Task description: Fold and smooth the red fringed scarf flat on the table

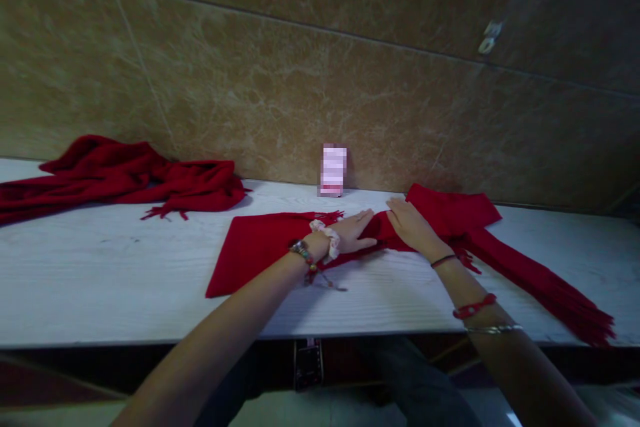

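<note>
A red fringed scarf lies across the middle and right of the white tabletop. Its left part is spread flat, while the right part is bunched, with one fringed end trailing to the table's front right edge. My left hand rests on the scarf with fingers stretched out and pointing right. Close beside it, my right hand presses on the narrower, gathered stretch, its fingers extended towards the wall. Neither hand is closed around the cloth. Fabric under both palms is hidden.
Another red fringed cloth lies crumpled at the back left. A blurred-out pinkish object stands against the brown marble-like wall. Below the table's front edge, a phone-like dark device shows near my legs.
</note>
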The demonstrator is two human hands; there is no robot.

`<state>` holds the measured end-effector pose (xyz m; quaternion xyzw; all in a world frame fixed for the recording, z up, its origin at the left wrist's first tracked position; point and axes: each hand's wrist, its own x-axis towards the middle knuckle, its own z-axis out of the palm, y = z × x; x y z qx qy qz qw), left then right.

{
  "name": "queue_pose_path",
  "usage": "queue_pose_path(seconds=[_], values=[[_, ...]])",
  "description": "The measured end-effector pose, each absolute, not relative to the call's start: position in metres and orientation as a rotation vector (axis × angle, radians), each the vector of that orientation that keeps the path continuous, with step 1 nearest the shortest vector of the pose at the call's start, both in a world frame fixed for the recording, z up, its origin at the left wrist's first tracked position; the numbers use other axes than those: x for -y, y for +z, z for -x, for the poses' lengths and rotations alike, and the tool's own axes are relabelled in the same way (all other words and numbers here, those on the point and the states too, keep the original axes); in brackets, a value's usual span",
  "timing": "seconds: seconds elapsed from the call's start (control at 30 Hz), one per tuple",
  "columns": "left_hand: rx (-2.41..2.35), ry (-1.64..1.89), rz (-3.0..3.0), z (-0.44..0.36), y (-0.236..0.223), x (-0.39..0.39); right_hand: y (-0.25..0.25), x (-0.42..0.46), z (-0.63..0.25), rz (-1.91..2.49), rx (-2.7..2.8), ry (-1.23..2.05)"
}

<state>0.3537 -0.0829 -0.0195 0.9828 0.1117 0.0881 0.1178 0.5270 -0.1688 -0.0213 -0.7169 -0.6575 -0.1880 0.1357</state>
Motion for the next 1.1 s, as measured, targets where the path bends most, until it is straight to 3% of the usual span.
queue_pose_path(seconds=[0.17, 0.37, 0.67, 0.93, 1.1], values=[[-0.586, 0.251, -2.872, -0.265, 0.002, 0.024, -0.010, 0.132, -0.470, 1.835, 2.092, -0.395], [-0.836, 0.141, -2.771, -0.186, -0.025, -0.020, -0.029, 0.101, -0.416, 1.625, 2.241, -0.164], [-0.941, 0.325, -2.720, -0.167, -0.043, -0.033, -0.057, 0.106, -0.414, 1.504, 2.251, -0.062], [-1.296, 0.585, -2.627, -0.150, -0.043, -0.043, -0.044, 0.112, -0.426, 1.790, 2.123, -0.169], [-1.116, 0.910, -2.280, -0.151, -0.031, -0.034, -0.040, 0.111, -0.427, 1.809, 2.030, -0.152]])
